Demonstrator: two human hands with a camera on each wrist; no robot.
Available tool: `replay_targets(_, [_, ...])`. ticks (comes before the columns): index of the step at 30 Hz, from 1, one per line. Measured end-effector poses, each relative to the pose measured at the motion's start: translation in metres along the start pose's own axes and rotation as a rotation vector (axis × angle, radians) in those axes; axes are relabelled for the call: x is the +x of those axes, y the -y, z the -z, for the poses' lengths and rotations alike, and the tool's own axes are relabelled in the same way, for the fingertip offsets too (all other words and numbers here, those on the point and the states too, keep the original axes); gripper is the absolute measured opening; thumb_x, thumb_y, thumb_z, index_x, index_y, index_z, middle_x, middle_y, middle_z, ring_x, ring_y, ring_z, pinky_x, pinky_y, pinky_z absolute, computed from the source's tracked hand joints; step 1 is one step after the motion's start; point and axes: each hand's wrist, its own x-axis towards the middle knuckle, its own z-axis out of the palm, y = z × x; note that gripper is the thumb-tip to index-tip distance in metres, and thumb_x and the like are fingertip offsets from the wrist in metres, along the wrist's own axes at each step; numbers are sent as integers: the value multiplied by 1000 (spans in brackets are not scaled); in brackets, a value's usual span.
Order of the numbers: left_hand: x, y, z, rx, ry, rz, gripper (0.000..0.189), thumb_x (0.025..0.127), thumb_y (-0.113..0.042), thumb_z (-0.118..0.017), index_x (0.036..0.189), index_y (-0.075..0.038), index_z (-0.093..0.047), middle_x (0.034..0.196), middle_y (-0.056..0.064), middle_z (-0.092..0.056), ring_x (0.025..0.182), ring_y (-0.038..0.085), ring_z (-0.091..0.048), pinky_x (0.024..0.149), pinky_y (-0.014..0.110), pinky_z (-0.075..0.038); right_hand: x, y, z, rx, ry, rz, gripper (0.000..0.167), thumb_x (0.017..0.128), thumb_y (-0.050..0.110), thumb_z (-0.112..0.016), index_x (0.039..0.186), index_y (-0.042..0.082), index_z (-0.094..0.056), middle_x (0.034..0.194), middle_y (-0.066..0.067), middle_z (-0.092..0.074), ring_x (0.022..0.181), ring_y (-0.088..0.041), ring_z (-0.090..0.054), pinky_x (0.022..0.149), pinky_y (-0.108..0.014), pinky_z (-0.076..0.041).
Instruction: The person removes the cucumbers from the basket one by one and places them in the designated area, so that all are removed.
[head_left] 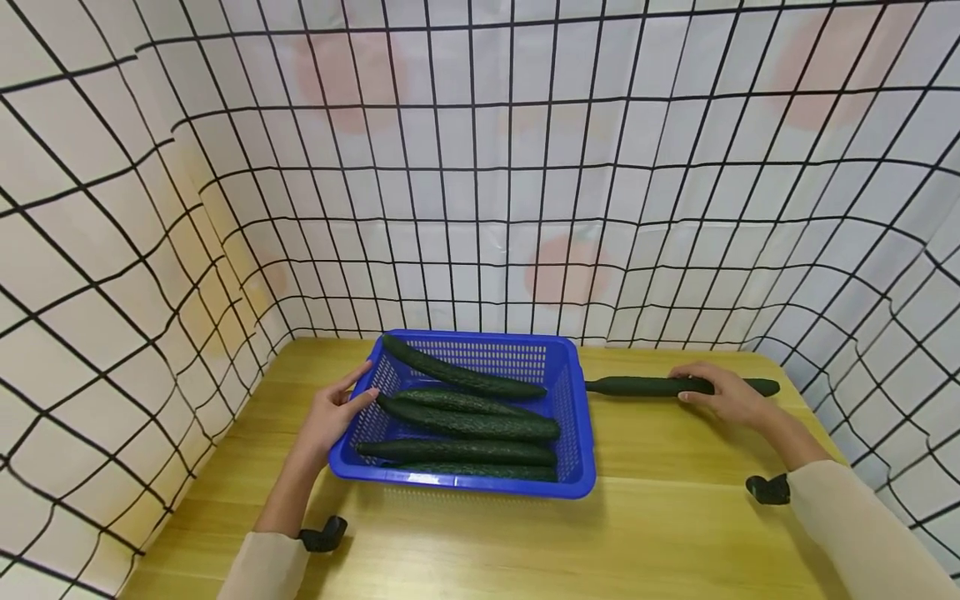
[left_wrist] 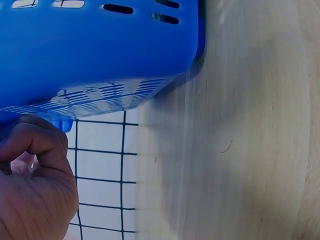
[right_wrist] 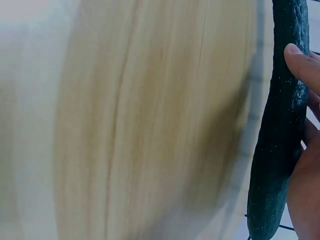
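Observation:
A blue plastic basket (head_left: 465, 482) with slotted sides sits at the middle of the table, holding several dark green cucumbers (head_left: 468, 423) laid lengthwise. My left hand (head_left: 330, 421) grips the basket's left rim, thumb over the edge; in the left wrist view the left hand (left_wrist: 37, 175) shows curled fingers beside the basket wall (left_wrist: 115, 50). To the right of the basket, one long cucumber (head_left: 637, 386) lies crosswise, its thin end close to the basket. My right hand (head_left: 723, 396) holds this cucumber (right_wrist: 280, 135) near its right part, thumb on the near side and fingers over the far side.
The wooden table (head_left: 480, 550) runs up to a white curtain behind a black wire grid (head_left: 472, 167), which encloses the back and both sides. A black wrist mount (head_left: 324, 535) is on the left wrist, another mount (head_left: 768, 490) on the right.

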Motion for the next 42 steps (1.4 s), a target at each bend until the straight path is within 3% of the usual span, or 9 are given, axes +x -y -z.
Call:
replay_targets(7, [1, 3, -1, -13, 0, 15, 63, 99, -35, -71, 157, -33, -46, 118, 27, -72, 82, 30, -76, 68, 40, -65, -3, -2, -3, -36, -14, 39, 35, 102, 18, -66, 136, 8, -64, 138, -21, -61, 130, -47, -51, 103, -68, -41])
replay_targets(13, [0, 1, -1, -12, 5, 13, 64, 99, -36, -70, 157, -32, -44, 113, 23, -74, 83, 31, -77, 69, 42, -65, -1, 4, -3, -38, -5, 0, 40, 103, 20, -65, 140, 7, -59, 137, -20, -62, 127, -45, -54, 103, -68, -43])
replay_targets(23, [2, -2, 0, 0, 1, 21, 65, 98, -38, -71, 157, -33, -44, 123, 27, -70, 86, 29, -76, 71, 40, -65, -3, 15, 0, 1, -11, -33, 42, 107, 31, -58, 141, 6, -59, 138, -20, -62, 124, -43, -57, 101, -67, -45])
replay_targets(28, [2, 0, -1, -12, 4, 17, 64, 99, -37, -70, 157, -33, -44, 120, 25, -72, 84, 28, -77, 70, 40, -65, 1, 30, 7, 8, -27, -53, 47, 107, 36, -56, 143, 6, -57, 141, -19, -61, 127, -41, -55, 100, -68, -45])
replay_targets(36, [2, 2, 0, -61, 20, -6, 64, 100, -32, -69, 159, -29, -43, 110, 17, -76, 81, 25, -77, 68, 37, -64, 19, 65, 15, 5, -63, 10, 45, 107, 35, -57, 143, 8, -57, 141, -17, -60, 126, -39, -54, 101, -69, -43])
replay_targets(42, [0, 1, 0, -45, 20, 0, 65, 101, -30, -69, 159, -29, -42, 114, 21, -75, 84, 26, -77, 69, 38, -65, 35, 97, 20, 5, -63, 30, 45, 106, 36, -58, 143, 11, -57, 143, -14, -59, 128, -37, -54, 103, -68, -43])
